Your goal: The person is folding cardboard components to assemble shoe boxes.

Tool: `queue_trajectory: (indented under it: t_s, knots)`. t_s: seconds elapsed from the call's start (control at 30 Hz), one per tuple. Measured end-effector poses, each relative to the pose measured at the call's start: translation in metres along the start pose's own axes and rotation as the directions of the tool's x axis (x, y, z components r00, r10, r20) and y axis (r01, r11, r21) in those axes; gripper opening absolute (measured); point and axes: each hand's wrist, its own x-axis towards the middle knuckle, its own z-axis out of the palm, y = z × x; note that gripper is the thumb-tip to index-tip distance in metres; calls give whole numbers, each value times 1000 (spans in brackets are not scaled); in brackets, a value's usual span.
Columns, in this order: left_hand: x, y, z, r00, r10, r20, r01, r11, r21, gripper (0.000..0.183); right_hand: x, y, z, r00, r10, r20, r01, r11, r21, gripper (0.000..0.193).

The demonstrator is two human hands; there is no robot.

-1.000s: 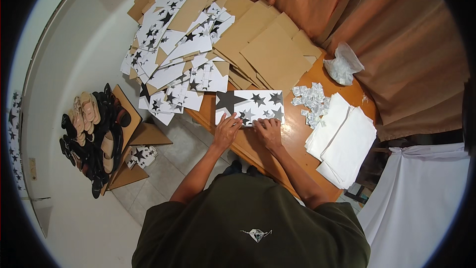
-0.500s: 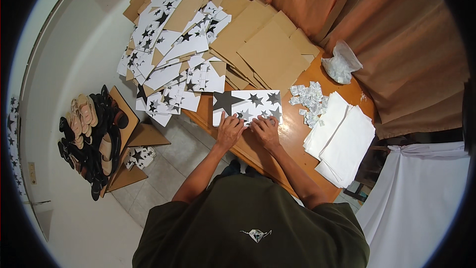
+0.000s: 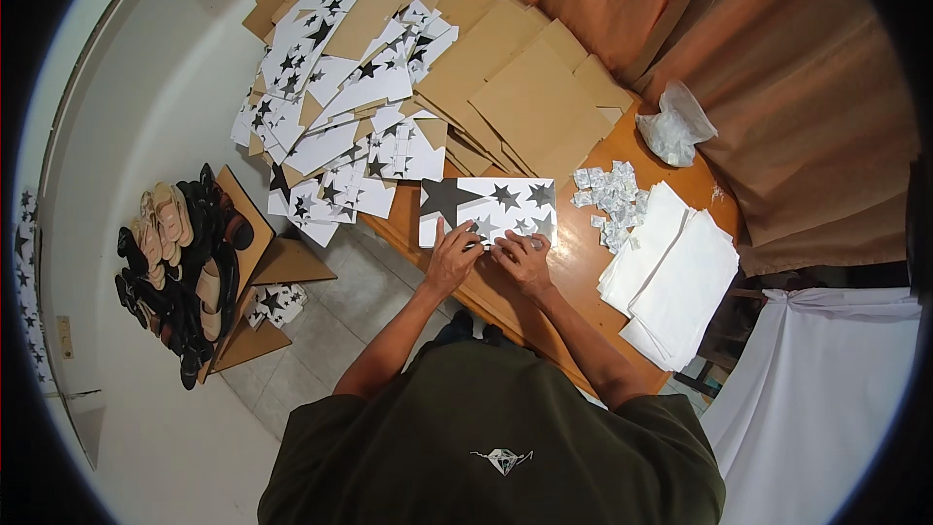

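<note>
A white cardboard box (image 3: 489, 205) printed with black and grey stars lies on the wooden table in front of me, its top flat. My left hand (image 3: 450, 261) grips the near edge left of the middle, index finger stretched onto the starred top and the other fingers bent at the edge. Close beside it, my right hand (image 3: 523, 261) holds the same edge with curled fingers. The fingertips of both hands nearly meet, and the box's near side is mostly hidden beneath them.
Small whitish sachets (image 3: 612, 200) lie scattered right of the box, beside stacked white paper sheets (image 3: 671, 277). A clear plastic bag (image 3: 675, 126) sits farther back. Flat brown and star-printed cardboard blanks (image 3: 530, 102) cover the far table. Shoes (image 3: 185, 262) are piled at the left.
The fingers of both hands have shifted slightly along the near edge, the right ones bending more. The box stays in place; the whole view has moved a little.
</note>
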Motion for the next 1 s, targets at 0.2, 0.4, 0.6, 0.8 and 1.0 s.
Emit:
queue_trajectory:
  t_s: [0.2,0.4,0.6,0.8,1.0]
  knots:
    - [-2,-4,5,998,57,-12,-56,997,49,9,-1,-1,4,998,-26,57,30,998,-62,34]
    - [0,-4,11,999,-17,-35,17,1000,-13,9,12,1,-1,989,145,12,-145,967,210,34]
    - [1,0,11,998,-59,-9,59,998,10,17,16,-3,-4,948,308,80,-318,919,232,24]
    - [3,3,0,997,-63,41,64,997,-39,18,14,-6,-10,984,175,20,-177,973,149,27]
    - [9,4,4,993,-65,96,57,995,84,17,6,-3,-3,984,174,32,-175,984,32,29]
